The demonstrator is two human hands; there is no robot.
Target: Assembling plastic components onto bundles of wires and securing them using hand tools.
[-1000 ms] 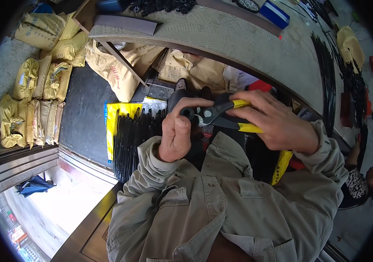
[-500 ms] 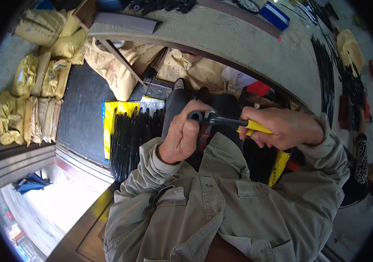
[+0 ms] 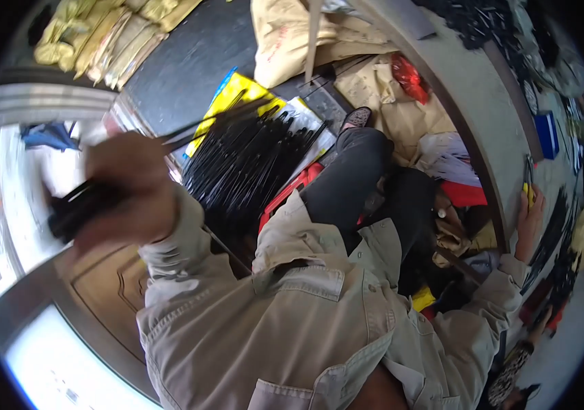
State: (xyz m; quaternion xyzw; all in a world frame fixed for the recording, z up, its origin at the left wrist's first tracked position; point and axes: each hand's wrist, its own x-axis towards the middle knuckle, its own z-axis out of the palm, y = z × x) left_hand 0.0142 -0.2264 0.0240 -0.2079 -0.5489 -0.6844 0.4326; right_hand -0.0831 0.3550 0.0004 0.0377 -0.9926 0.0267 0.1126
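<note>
My left hand [image 3: 131,181], smeared by motion, is raised at the left and closed round a bundle of thin black strips. One end of the black bundle [image 3: 83,208] bulges out below the fingers; long thin ends trail off to the right. Beneath them lies a thick pile of black strips [image 3: 244,164] on a yellow and blue sheet [image 3: 240,89]. Far to the right, my right hand [image 3: 530,219] is at the table's edge with its fingers closed on yellow-handled pliers [image 3: 528,188]. The pliers' dark jaws point away from me.
The grey work table [image 3: 469,89] curves along the right, with a blue box [image 3: 547,135] and black parts [image 3: 473,20] on it. Brown sacks [image 3: 374,96] lie under it. Stacked yellowish sacks [image 3: 93,41] stand far left. Another person's patterned sleeve [image 3: 510,372] shows at lower right.
My hands have moved apart from in front of me: the left swung left with the black bundle, the right carried the pliers to the table. The view has turned left.
</note>
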